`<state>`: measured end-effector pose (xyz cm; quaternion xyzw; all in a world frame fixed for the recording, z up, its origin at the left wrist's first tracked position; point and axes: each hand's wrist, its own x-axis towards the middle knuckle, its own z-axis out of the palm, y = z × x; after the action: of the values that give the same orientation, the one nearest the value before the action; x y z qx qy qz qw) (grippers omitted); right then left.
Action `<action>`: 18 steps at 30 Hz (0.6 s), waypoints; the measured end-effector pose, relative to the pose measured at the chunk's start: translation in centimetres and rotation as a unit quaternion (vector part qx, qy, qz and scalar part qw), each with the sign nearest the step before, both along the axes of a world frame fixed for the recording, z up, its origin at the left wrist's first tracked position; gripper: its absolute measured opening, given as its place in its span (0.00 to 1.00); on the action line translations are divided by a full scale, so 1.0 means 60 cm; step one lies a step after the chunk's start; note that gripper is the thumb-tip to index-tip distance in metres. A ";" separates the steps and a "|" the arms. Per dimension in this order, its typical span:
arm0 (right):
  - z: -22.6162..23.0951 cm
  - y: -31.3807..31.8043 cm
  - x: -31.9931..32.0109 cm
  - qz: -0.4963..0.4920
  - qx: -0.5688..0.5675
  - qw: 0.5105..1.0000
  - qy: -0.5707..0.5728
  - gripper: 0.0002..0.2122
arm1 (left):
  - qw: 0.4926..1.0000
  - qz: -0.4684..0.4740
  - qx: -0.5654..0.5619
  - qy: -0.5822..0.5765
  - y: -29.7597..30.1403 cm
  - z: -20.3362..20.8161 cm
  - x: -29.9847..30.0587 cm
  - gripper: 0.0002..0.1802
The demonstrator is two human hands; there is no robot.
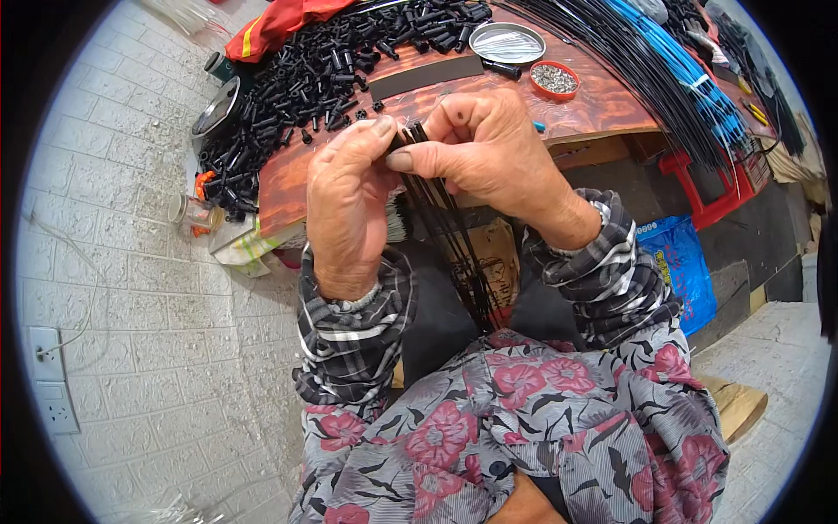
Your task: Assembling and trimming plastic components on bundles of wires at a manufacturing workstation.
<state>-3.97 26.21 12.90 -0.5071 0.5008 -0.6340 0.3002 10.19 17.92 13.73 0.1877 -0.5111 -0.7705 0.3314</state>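
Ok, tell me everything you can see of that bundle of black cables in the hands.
The bundle of black cables is a handful of thin, glossy strands that look plastic-coated. The left hand and right hand pinch its upper ends together above the table edge. From there it hangs slanting down towards the lap, its lower end hidden behind the flowered clothing.
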 end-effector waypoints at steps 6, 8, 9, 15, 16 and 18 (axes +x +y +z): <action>-0.004 0.002 0.007 -0.001 -0.030 0.996 -0.078 0.14 | 0.976 0.004 0.078 0.205 0.018 -0.028 -0.007 0.07; -0.013 -0.002 -0.010 0.071 0.030 0.990 -0.118 0.16 | 0.977 0.014 0.082 0.199 0.026 -0.034 -0.016 0.06; -0.011 -0.004 -0.012 0.074 0.030 0.990 -0.117 0.16 | 0.978 0.034 0.083 0.191 0.027 -0.034 -0.015 0.05; 0.015 -0.002 -0.001 0.025 0.058 0.993 -0.100 0.23 | 0.976 0.058 0.093 0.190 0.026 -0.039 -0.013 0.05; 0.014 -0.004 0.000 0.026 0.059 0.993 -0.101 0.23 | 0.975 0.060 0.084 0.195 0.027 -0.037 -0.012 0.05; 0.006 -0.013 -0.006 0.047 0.074 0.986 -0.142 0.22 | 0.976 0.061 0.077 0.193 0.030 -0.035 -0.012 0.05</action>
<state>-4.32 25.43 13.24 -0.4113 0.4741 -0.6462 0.4340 9.49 19.70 11.62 0.0909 -0.3647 -0.8075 0.4547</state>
